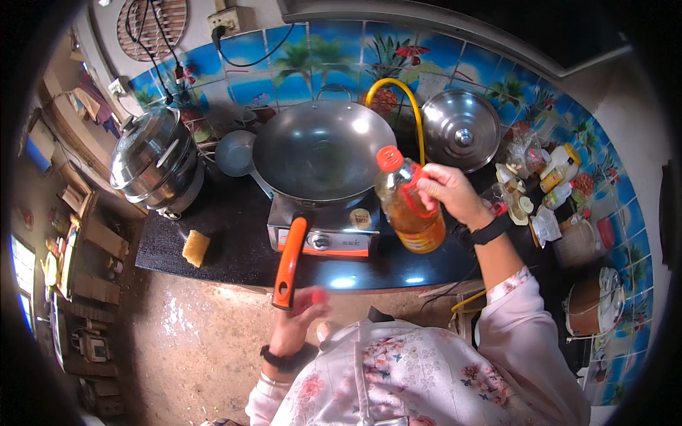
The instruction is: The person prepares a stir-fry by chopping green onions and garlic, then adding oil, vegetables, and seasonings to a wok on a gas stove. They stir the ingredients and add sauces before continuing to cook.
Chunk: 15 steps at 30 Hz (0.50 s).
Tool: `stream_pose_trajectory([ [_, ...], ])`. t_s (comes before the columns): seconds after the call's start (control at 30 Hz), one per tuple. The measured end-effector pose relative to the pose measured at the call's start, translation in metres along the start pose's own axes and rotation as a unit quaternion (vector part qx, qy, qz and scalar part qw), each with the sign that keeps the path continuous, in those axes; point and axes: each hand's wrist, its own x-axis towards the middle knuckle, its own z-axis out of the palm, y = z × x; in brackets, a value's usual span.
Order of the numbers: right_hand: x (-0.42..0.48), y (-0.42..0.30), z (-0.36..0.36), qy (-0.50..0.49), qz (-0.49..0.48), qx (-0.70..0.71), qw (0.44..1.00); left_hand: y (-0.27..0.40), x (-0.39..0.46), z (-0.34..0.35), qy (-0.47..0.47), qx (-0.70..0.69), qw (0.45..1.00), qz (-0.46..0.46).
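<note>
My right hand (450,191) grips the red handle of a clear plastic bottle of yellowish-brown liquid, probably cooking oil (409,213). The bottle leans slightly left over the counter, its red neck (390,158) close to the rim of a large metal wok (325,154). Whether the neck is uncapped is hard to tell. Low at the counter's front edge, my left hand (295,322) holds a small red cap (319,296) in its fingertips, blurred. The wok rests on a gas stove (322,239), and its orange handle (290,261) points toward me, just above my left hand.
A metal ladle (234,153) lies left of the wok, near a lidded steel steamer pot (154,160). A yellow sponge (196,248) sits front left. Right are a steel lid (462,130), yellow hose (418,114), several bottles (557,175) and a rice cooker (594,306).
</note>
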Motion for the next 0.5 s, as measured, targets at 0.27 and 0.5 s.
stream_pose_trajectory([
  [0.27, -0.059, 0.045, 0.001, 0.032, -0.035, -0.003, 0.999, 0.033, 0.071, 0.127, -0.034, 0.119, 0.984, 0.13],
  [0.5, -0.101, 0.062, -0.013, 0.028, -0.045, -0.027, 0.998, 0.022, 0.083, 0.183, 0.052, 0.357, 0.874, 0.324],
])
